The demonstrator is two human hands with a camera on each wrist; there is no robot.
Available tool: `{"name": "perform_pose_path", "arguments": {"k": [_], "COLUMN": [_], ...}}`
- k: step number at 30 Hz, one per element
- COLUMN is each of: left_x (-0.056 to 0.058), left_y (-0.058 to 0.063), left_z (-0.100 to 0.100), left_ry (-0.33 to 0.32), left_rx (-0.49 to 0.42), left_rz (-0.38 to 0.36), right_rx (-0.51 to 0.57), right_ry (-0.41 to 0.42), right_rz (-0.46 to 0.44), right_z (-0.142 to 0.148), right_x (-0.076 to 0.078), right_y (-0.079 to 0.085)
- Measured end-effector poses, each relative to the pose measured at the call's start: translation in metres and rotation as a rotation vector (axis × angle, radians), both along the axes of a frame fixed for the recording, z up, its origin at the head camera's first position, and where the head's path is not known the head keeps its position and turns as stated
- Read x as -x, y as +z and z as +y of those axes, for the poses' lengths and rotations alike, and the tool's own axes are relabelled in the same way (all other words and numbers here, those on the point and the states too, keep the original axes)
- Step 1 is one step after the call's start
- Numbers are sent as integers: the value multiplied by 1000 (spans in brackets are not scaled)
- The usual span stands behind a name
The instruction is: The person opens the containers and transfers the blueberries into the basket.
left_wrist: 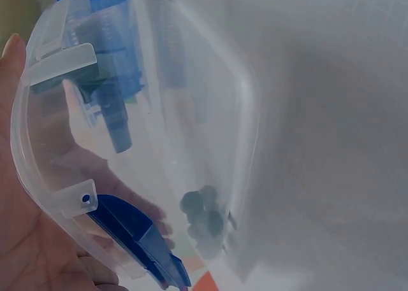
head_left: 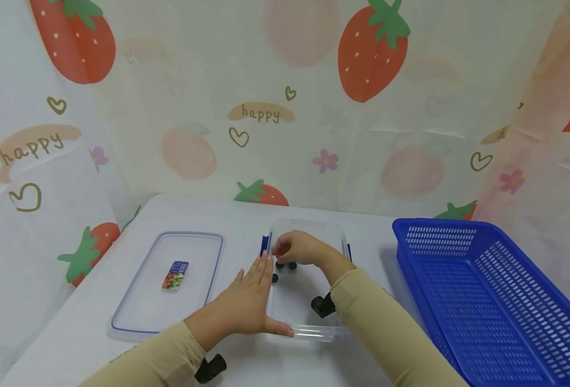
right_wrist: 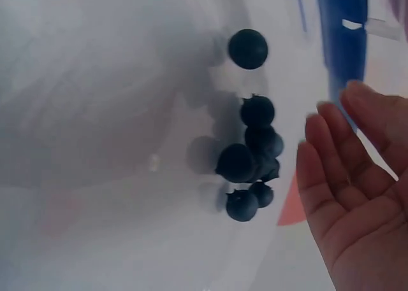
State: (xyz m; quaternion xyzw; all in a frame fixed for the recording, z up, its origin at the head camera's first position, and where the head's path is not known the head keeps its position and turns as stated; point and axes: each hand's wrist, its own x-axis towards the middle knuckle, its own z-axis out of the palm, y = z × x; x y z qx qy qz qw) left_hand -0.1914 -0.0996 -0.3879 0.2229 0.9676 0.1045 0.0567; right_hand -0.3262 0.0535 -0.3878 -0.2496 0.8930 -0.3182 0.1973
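Observation:
A clear plastic container with blue side latches stands in the middle of the table. My left hand rests along its left wall, fingers straight and thumb on the front rim. From the left wrist view, the palm lies against the rim beside a blue latch. Several blueberries lie clustered on the container's floor near its left wall. Just above them is my right hand, reaching in over the container. In the right wrist view its loosely bent fingers hold nothing.
Left of the container, a clear lid with a blue seal lies flat, bearing a colourful label. A blue perforated basket stands to the right. Behind the table hangs a strawberry-print cloth.

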Motion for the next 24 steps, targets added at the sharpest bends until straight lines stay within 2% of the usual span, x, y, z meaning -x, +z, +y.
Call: {"name": "perform_pose_path", "arguments": {"k": [9, 19, 24], "left_x": [-1, -1, 0], "left_y": [2, 2, 0], "left_z": [-1, -1, -1], "left_ry": [2, -6, -7], "left_rx": [-12, -22, -26], "left_rz": [-8, -13, -8], "right_rx": [-40, -178, -211], "right_ry": [74, 107, 146], "right_rz": [-135, -80, -48], "right_z": [-2, -5, -6], "right_x": [-3, -7, -5], "right_y": [-11, -17, -19]}}
